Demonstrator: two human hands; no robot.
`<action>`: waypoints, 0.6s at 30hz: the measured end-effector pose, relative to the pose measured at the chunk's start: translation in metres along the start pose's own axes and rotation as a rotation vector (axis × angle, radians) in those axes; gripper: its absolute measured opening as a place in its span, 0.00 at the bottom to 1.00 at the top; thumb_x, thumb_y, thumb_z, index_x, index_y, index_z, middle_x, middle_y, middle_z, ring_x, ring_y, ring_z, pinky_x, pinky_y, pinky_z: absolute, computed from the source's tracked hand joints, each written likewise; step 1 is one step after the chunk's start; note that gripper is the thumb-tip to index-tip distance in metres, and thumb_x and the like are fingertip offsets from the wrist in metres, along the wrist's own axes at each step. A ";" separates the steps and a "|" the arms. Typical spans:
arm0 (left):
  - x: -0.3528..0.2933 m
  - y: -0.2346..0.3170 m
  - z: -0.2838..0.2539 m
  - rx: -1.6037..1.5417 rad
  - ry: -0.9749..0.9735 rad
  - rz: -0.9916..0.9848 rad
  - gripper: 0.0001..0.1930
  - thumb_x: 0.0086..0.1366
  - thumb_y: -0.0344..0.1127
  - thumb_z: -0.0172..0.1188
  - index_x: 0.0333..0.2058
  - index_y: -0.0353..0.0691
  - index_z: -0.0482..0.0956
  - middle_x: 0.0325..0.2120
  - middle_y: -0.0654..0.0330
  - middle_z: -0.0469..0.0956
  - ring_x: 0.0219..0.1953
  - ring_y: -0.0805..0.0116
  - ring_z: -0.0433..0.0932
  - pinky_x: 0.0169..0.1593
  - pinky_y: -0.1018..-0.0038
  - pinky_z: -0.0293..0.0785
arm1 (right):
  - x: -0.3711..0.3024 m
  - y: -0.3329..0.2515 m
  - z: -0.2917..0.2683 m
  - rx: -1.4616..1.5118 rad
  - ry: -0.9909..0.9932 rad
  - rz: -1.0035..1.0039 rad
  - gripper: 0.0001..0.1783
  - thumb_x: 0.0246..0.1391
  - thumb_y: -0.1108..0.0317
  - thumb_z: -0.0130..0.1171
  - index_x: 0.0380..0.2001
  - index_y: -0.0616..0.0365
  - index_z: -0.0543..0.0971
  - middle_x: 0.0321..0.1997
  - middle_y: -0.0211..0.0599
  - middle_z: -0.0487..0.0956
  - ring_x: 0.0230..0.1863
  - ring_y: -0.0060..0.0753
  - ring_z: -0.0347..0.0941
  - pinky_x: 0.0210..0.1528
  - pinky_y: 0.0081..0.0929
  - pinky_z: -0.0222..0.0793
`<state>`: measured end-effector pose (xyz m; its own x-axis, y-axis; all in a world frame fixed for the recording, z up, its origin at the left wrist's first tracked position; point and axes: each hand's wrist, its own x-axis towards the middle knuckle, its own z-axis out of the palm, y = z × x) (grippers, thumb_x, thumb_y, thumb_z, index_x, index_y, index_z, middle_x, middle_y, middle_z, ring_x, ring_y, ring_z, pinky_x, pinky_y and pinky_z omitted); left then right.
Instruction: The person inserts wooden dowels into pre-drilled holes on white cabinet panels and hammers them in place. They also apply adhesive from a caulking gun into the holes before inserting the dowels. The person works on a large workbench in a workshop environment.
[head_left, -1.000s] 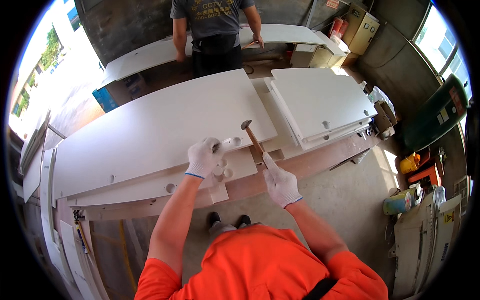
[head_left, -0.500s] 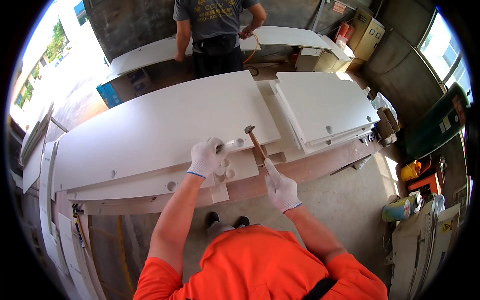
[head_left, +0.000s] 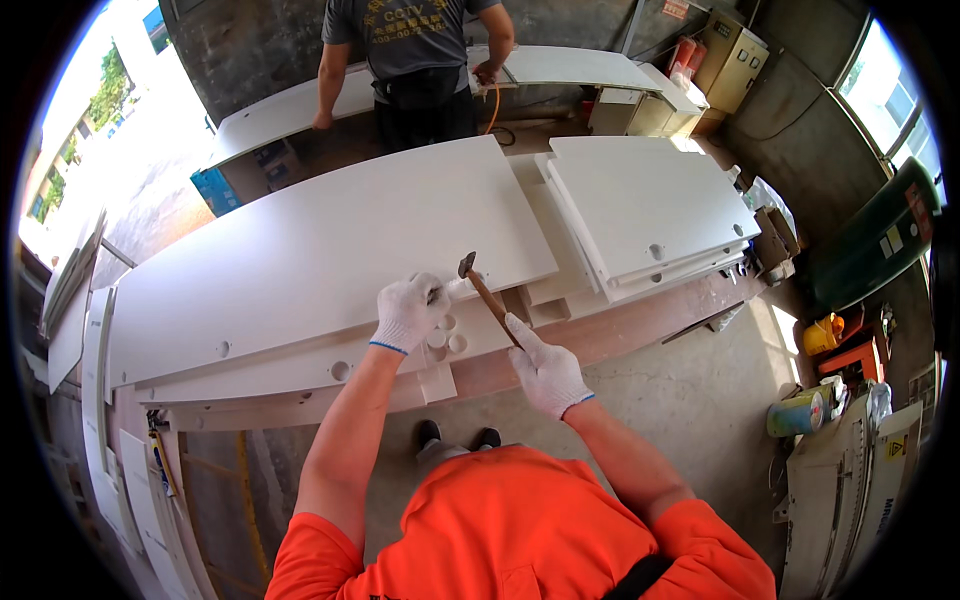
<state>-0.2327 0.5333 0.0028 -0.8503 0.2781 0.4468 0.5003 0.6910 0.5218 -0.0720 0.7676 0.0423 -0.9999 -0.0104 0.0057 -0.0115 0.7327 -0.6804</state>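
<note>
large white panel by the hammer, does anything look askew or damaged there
Slightly askew: the large white panel doesn't line up with the panel beneath, which shows as a strip widening toward the right along the front. No damage stands out; the round holes look neat.

Daylight mostly thru the opening (head_left: 165, 150) beyond bench's L end, blown out to white; window (head_left: 890, 85) past R end also v. bright. Large white panel (head_left: 300, 240) has soft sheen, little surface detail. Hard-edged sun patch (head_left: 786, 328) on floor (head_left: 650, 410) off bench's (head_left: 640, 312) near R corner. Back wall (head_left: 250, 50) dim; deep shadow under far counter (head_left: 575, 68). Hammer (head_left: 490, 300) fairly sharp. Fisheye: edges bowed, black rim, outer bits soft.
</note>
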 end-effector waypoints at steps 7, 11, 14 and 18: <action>0.000 -0.002 0.001 0.015 0.011 0.012 0.05 0.59 0.38 0.69 0.30 0.46 0.83 0.29 0.56 0.86 0.30 0.49 0.86 0.36 0.57 0.81 | -0.004 0.005 0.007 0.023 0.056 -0.055 0.34 0.72 0.63 0.57 0.78 0.42 0.66 0.33 0.53 0.83 0.35 0.58 0.83 0.41 0.45 0.79; -0.002 -0.008 0.007 -0.157 0.098 -0.069 0.04 0.60 0.35 0.70 0.32 0.44 0.85 0.28 0.54 0.86 0.29 0.52 0.86 0.36 0.60 0.82 | -0.010 0.012 0.025 0.040 0.246 -0.184 0.33 0.72 0.63 0.57 0.78 0.42 0.67 0.32 0.52 0.83 0.33 0.55 0.83 0.40 0.42 0.79; -0.003 -0.014 0.003 -0.323 0.181 -0.146 0.05 0.61 0.33 0.70 0.34 0.41 0.85 0.26 0.53 0.85 0.28 0.54 0.86 0.36 0.64 0.82 | -0.001 0.001 0.008 -0.120 -0.041 -0.003 0.33 0.71 0.65 0.58 0.77 0.44 0.68 0.34 0.52 0.84 0.34 0.56 0.84 0.40 0.42 0.79; -0.004 -0.010 0.001 -0.373 0.152 -0.162 0.06 0.62 0.33 0.70 0.35 0.38 0.85 0.24 0.52 0.84 0.27 0.57 0.85 0.35 0.66 0.82 | -0.007 0.008 0.019 0.026 0.207 -0.174 0.34 0.71 0.65 0.58 0.78 0.44 0.67 0.34 0.53 0.84 0.35 0.60 0.83 0.40 0.46 0.79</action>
<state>-0.2344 0.5259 -0.0047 -0.9027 0.0653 0.4253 0.4113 0.4211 0.8084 -0.0653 0.7605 0.0234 -0.9622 0.0066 0.2723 -0.1861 0.7143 -0.6746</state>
